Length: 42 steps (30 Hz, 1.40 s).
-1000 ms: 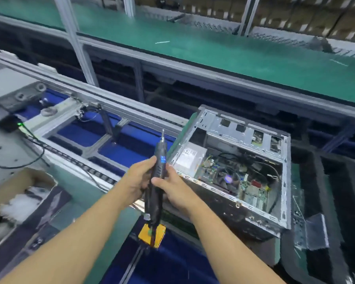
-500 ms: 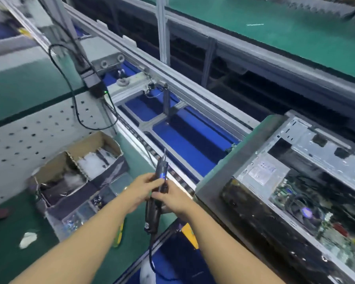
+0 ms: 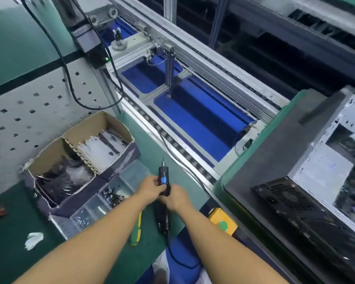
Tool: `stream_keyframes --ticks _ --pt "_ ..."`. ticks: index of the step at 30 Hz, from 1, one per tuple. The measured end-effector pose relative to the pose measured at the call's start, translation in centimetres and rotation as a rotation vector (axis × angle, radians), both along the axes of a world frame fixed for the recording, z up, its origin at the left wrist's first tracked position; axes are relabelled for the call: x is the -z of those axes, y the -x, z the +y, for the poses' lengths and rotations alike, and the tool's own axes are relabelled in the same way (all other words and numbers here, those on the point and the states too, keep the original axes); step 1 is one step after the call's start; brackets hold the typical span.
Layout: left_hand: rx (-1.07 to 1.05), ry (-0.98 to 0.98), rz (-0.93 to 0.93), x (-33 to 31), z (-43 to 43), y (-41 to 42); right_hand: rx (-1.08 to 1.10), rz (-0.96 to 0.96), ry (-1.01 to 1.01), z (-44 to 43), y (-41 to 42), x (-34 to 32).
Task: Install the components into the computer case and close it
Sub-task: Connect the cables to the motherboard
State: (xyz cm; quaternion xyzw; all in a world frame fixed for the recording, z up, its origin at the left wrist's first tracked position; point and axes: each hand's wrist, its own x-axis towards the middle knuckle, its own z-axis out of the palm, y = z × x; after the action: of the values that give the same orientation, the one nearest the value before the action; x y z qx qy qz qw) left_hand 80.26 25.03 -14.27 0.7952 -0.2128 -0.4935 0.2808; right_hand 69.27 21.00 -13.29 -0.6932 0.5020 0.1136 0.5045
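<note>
A black corded electric screwdriver (image 3: 163, 181) points bit-up above the green mat. My left hand (image 3: 151, 188) grips its upper body near the blue display, and my right hand (image 3: 175, 198) grips it from the right, just below. The open computer case (image 3: 324, 181) lies on its side at the right, on a green-edged pallet (image 3: 254, 160), with its power supply and board showing. A clear divided tray (image 3: 109, 197) holding small screws sits just left of my hands.
A cardboard box (image 3: 80, 160) with bagged parts stands left of the tray. The conveyor frame (image 3: 193, 111) with blue wells runs diagonally behind. A yellow box with a green button (image 3: 222, 222) sits at the conveyor edge. A yellow-green tool (image 3: 138, 228) lies under my left forearm.
My view has swung left and down from the case to the screw tray and box. Both hands have carried the screwdriver left, away from the case, keeping their grip.
</note>
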Motion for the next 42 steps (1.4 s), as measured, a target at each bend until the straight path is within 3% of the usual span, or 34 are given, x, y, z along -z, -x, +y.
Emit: stream_keyframes --ticks 4,7,10,15,21,30,42 --pt "0.308 -0.081 -0.316 0.1 0.4 -1.3 0.025 0.055 0.1 1.1 -0.3 0.9" --pt "0.306 -0.121 -0.443 -0.2 0.3 -1.5 0.023 0.138 0.168 1.2 -0.1 0.3" --pt "0.248 -0.073 -0.475 -1.5 0.0 -1.2 0.08 0.1 0.203 0.2 0.6 -1.7" --pt "0.21 0.029 -0.373 -6.2 -2.2 0.8 0.35 -0.138 0.188 -2.9 3.3 -7.5" --pt "0.202 0.347 -0.206 -14.5 -7.9 7.2 0.616 -0.372 0.18 -5.3 8.0 -16.2" --pt "0.465 0.604 -0.023 -23.6 -13.8 20.6 0.804 -0.371 0.339 -7.5 22.8 -24.9" --pt "0.742 0.663 -0.138 -23.2 -15.8 41.4 0.879 -0.355 0.449 -6.6 43.6 -26.6"
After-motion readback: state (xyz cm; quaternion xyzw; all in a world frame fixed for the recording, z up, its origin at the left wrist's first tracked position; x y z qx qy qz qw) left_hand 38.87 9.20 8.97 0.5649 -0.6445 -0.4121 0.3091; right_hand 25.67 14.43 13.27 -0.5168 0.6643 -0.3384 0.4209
